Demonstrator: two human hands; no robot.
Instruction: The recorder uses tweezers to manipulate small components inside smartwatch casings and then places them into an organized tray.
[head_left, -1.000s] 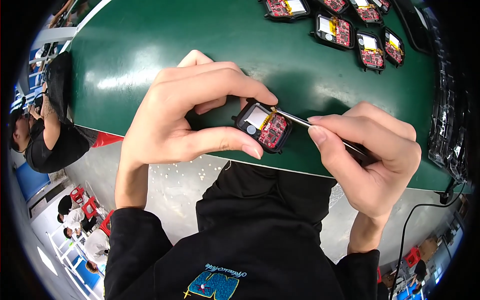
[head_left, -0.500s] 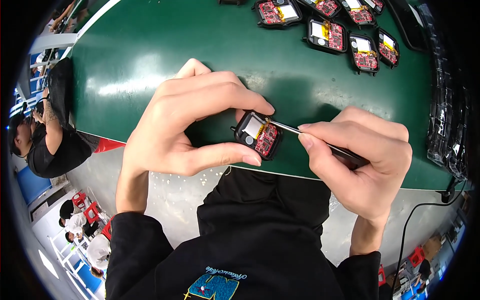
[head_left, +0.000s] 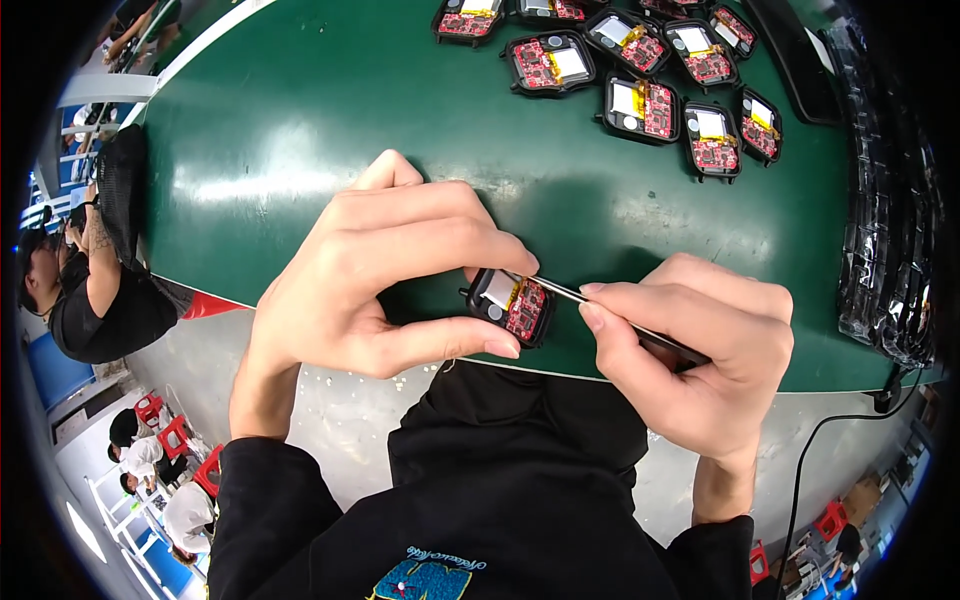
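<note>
Between the thumb and fingers of my left hand [head_left: 385,265] is a small black device housing [head_left: 513,308] with its inside facing up. It shows a red circuit board, a whitish battery and a strip of yellow tape. My right hand [head_left: 695,350] pinches dark metal tweezers [head_left: 640,328] like a pen. Their tips reach the upper edge of the housing, close to my left index fingertip and the yellow tape. What exactly the tips touch is too small to make out.
Several similar open housings [head_left: 640,107] lie at the far right of the green table [head_left: 300,150]. Beyond them rests a long black object [head_left: 795,60]. Stacked black plastic-wrapped strips [head_left: 885,230] line the right edge. A person in black [head_left: 110,290] sits at the left.
The view has shifted, so the table, the far housings and my hands sit lower in the picture. The tweezers stay at the housing's upper edge, and both grips hold.
</note>
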